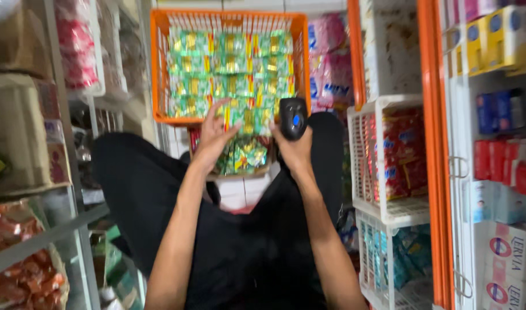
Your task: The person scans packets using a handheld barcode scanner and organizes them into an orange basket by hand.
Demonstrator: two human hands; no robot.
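Head view: two hands working at the orange basket's (159, 69) near rim.
Left hand (212, 136) is spreading its fingers against green-and-yellow packets (231, 69) spilling over that rim; right hand (294, 150) is gripping a black handheld scanner (293, 117). White wire racks (366, 161) are crowding the right side.

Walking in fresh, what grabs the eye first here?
The bright orange basket at top centre, packed with green and yellow packets. Just below it, the right hand grips a black handheld scanner with a blue button, while the left hand reaches open-fingered toward the packets. White racks of red snack bags stand to the right.
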